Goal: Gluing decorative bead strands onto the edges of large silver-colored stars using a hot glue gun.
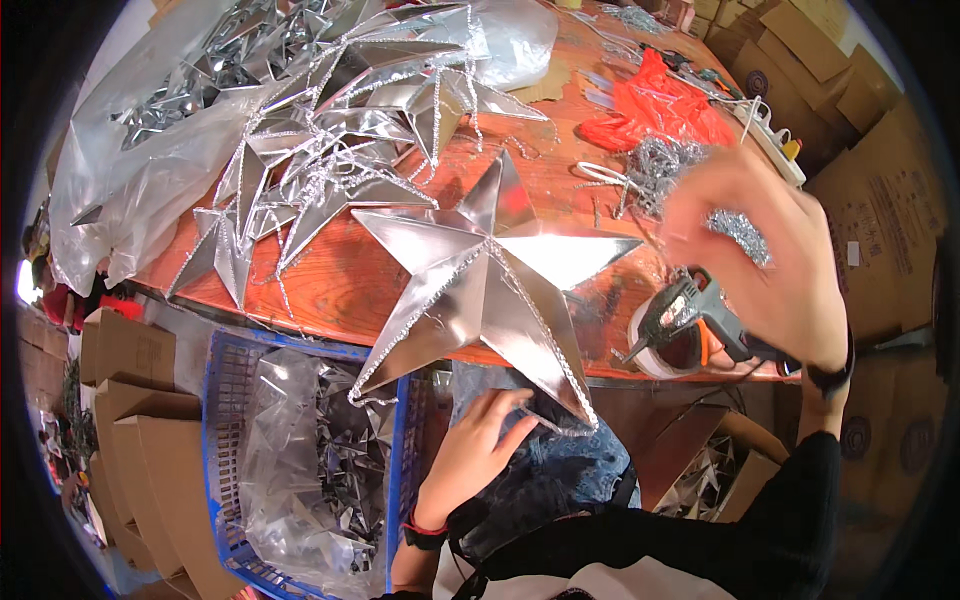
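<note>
A large silver metal star (pixel 480 290), five-pointed and folded along its ridges, lies at the front edge of the table, its lower points jutting over my lap. Silver tinsel cord runs along ridges of its two lower points. Below the lower right point, my left hand (pixel 480 450) pinches a loose stretch of tinsel cord (pixel 560 428) between thumb and fingers. My right hand (pixel 765 260) is raised right of the star and smeared by motion. A bunch of tinsel (pixel 738 236) shows in its curl. Under that hand, a glue gun (pixel 690 310) rests over a round white container (pixel 655 362).
Stars trimmed with tinsel (pixel 330 150) pile up at the table's left, beside a clear plastic bag (pixel 150 190) of stars. A red plastic bag (pixel 660 105) and a tinsel tangle (pixel 660 170) lie at right. A blue basket (pixel 225 480) and cardboard boxes (pixel 150 450) stand below.
</note>
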A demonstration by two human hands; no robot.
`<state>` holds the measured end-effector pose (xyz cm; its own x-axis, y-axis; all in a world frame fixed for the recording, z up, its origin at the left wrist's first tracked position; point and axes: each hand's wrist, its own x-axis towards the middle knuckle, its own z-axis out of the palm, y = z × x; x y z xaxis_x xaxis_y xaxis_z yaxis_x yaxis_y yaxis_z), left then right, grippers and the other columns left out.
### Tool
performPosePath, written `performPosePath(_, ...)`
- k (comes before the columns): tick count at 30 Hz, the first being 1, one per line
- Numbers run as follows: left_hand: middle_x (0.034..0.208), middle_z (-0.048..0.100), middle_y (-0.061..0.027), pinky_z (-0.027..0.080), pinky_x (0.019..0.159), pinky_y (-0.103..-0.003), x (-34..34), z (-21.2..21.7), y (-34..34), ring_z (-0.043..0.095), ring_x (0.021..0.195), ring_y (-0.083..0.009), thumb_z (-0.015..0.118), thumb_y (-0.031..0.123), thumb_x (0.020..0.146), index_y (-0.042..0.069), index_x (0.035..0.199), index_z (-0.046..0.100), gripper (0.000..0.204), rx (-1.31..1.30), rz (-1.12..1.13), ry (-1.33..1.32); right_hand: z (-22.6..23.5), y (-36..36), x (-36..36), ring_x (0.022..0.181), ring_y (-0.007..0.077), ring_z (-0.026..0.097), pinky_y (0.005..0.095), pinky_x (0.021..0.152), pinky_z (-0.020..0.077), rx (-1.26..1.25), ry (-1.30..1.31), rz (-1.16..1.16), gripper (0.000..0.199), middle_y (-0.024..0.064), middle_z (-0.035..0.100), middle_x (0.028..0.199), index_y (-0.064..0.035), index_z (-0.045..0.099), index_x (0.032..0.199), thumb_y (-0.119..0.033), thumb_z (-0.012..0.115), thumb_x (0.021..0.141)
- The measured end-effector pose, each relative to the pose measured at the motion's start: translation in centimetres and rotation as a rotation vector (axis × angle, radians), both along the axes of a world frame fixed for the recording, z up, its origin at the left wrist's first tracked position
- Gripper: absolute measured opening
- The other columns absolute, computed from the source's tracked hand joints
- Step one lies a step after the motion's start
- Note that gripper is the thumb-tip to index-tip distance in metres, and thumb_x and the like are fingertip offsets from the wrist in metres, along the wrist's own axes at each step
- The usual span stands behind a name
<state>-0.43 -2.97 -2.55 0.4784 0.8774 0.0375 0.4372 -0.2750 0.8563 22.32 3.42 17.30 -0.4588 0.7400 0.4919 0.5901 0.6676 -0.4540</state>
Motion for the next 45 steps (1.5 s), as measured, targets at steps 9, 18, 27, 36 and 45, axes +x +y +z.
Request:
performPosePath(9, 0.109, 0.046, -0.0119, 0.042, 0.089, -0.036, 1.5, 3.9, 1.4, 0.053, 0.099, -0.0203, 0.045, 0.022, 0.094, 0.001, 0.122, 0.029, 0.039, -0.344, 0.14, -0.871, -5.9, -7.6, 4.8, 0.06, 0.0269, 0.051, 0.0345, 0.054, 0.043, -0.453, 0.008, 0.21, 0.006, 0.0111, 0.05, 0.071, -0.0017, 0.048, 0.083, -0.003, 0.054, 0.081)
performPosePath(18, 0.1, 0.047, -0.0017, 0.036, 0.061, -0.018, 4.7, 5.5, 2.1, 0.042, 0.074, -0.0046, 0.048, 0.013, 0.092, 0.01, 0.132, 0.024, 0.046, -0.453, 0.437, -0.869, -10.6, -8.5, 3.3, 0.084, 0.0212, 0.062, 0.0283, 0.071, 0.0502, -0.918, 0.146, 0.53, 0.018, 0.0096, 0.062, 0.096, 0.0024, 0.057, 0.103, -0.002, 0.052, 0.086)
performPosePath(27, 0.091, 0.048, -0.0024, 0.035, 0.066, -0.022, 0.9, 6.6, 1.8, 0.041, 0.074, -0.0071, 0.049, 0.009, 0.091, 0.01, 0.134, 0.021, 0.052, -0.444, 0.369, -0.918, -11.2, -7.5, 4.1, 0.105, 0.0183, 0.055, 0.0285, 0.087, 0.0443, -1.149, 0.273, 0.7, 0.041, 0.0128, 0.054, 0.12, 0.0019, 0.045, 0.126, 0.001, 0.051, 0.086)
performPosePath(36, 0.103, 0.055, -0.0141, 0.048, 0.07, -0.033, -2.9, 6.8, 5.4, 0.059, 0.084, -0.0218, 0.037, 0.018, 0.097, 0.003, 0.128, 0.027, 0.036, -0.513, 0.111, -0.873, -9.8, -7.2, 3.1, 0.094, 0.0258, 0.061, 0.0315, 0.08, 0.0497, -0.97, 0.227, 0.585, 0.028, 0.0123, 0.062, 0.104, 0.0023, 0.06, 0.106, 0.009, 0.048, 0.082)
performPosePath(45, 0.1, 0.059, -0.0088, 0.046, 0.065, -0.024, -5.8, 7.3, 9.2, 0.061, 0.078, -0.0156, 0.031, 0.031, 0.099, 0.005, 0.12, 0.042, 0.035, -0.631, 0.012, -0.626, -10.6, -6.6, 2.4, 0.084, 0.0178, 0.06, 0.0279, 0.071, 0.0505, -0.634, 0.082, 0.668, 0.019, 0.004, 0.06, 0.093, -0.0025, 0.063, 0.099, -0.008, 0.06, 0.081)
